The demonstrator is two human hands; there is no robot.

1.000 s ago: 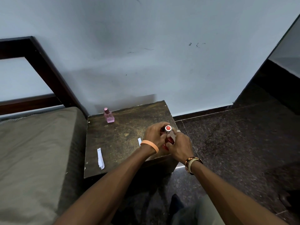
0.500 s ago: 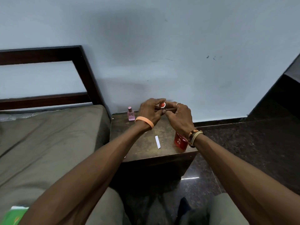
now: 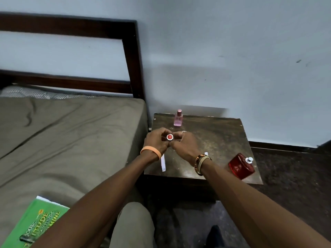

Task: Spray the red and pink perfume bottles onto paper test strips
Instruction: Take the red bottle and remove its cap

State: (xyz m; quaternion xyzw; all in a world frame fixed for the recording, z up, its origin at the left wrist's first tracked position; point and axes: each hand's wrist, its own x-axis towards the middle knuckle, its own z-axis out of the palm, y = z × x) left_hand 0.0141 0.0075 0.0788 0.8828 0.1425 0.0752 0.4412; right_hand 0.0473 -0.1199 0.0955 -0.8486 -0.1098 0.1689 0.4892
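Observation:
The red perfume bottle (image 3: 241, 166) stands uncapped near the front right corner of the small dark table (image 3: 220, 133), its silver nozzle bare. Both hands are raised together over the table's left half. My left hand (image 3: 156, 141) and my right hand (image 3: 184, 144) pinch the red-topped silver cap (image 3: 169, 137) between their fingertips. The pink perfume bottle (image 3: 178, 118) stands capped at the table's back left. One white paper strip (image 3: 163, 162) lies below my left wrist near the front edge; a second strip (image 3: 206, 153) peeks out behind my right wrist.
A bed with an olive mattress (image 3: 68, 140) and dark wooden headboard (image 3: 132, 56) adjoins the table on the left. A green book (image 3: 38, 224) lies on the bed at bottom left. A pale wall stands behind; dark speckled floor (image 3: 290, 179) lies to the right.
The cap came off the red bottle, which now stands alone at the table's front right. Both hands lifted away with the cap. The view swung left, showing more bed.

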